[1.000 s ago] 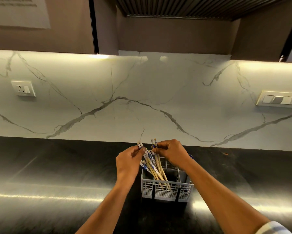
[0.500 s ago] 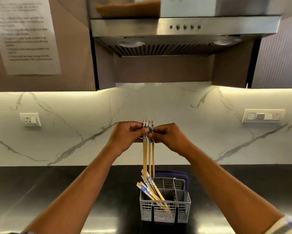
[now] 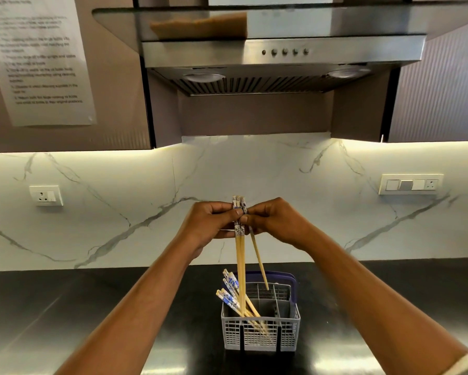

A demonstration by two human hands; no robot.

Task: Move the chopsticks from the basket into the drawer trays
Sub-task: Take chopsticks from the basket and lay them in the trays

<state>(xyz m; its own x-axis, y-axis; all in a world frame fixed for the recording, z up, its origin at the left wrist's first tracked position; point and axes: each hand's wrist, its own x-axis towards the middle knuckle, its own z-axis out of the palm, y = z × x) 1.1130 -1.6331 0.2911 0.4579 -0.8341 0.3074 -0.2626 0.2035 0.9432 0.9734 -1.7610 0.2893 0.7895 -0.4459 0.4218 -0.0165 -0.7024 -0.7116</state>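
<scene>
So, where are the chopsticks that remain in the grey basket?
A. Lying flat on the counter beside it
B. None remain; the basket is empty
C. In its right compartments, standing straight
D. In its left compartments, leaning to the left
D: the remaining chopsticks lean with their blue-patterned tops to the left out of the left side of the basket, while both hands hold another bunch above it.

The printed sheet [image 3: 39, 60] taped to the cabinet (numbered lines, apparently) is too blurred to read.
</scene>
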